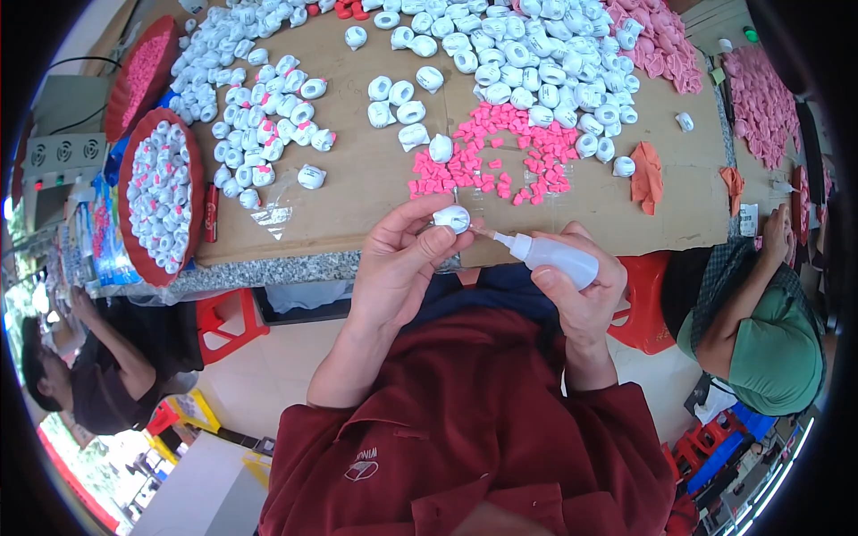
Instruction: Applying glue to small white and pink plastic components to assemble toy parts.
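Observation:
My left hand (402,255) pinches a small white rounded plastic piece (451,219) just over the table's near edge. In my right hand (585,295) is a white squeeze bottle (559,259), tilted so its thin nozzle points left at the white piece. The nozzle tip is close beside the piece; whether they touch I cannot tell. Just beyond my hands lies a spread of small pink plastic bits (514,152). Behind them a large heap of white pieces (527,58) covers the table.
White pieces with pink bits on them (268,125) lie at left, near a red bowl (194,210) of similar pieces. Another red bowl (114,112) holds pink bits. Orange cloth scraps (645,179) and pink parts (657,45) are at right. Co-workers sit on both sides.

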